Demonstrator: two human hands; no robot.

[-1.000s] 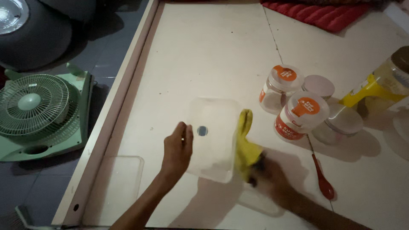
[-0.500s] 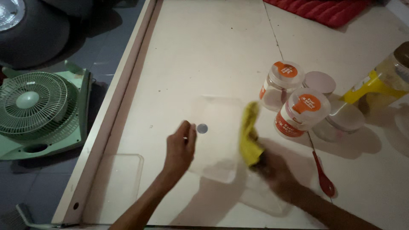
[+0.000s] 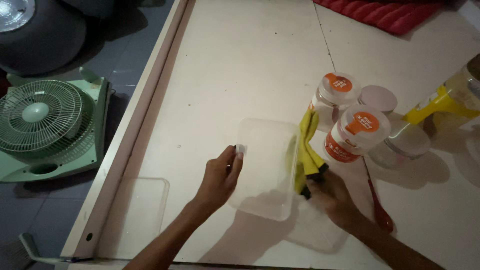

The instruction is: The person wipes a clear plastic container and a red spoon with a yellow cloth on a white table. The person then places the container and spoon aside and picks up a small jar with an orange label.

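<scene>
One clear container lengthwise toward viewer.

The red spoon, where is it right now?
The red spoon lies on the white table, low on the right, just beside the right hand and below the jars.

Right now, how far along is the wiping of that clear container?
In hand: left hand grips the clear container by its edge; right hand presses a yellow cloth against its far side. Done: can't tell, plastic too clear to judge. Left: a clear lid lies untouched at the table's near-left corner; capped jars stand apart.
</scene>
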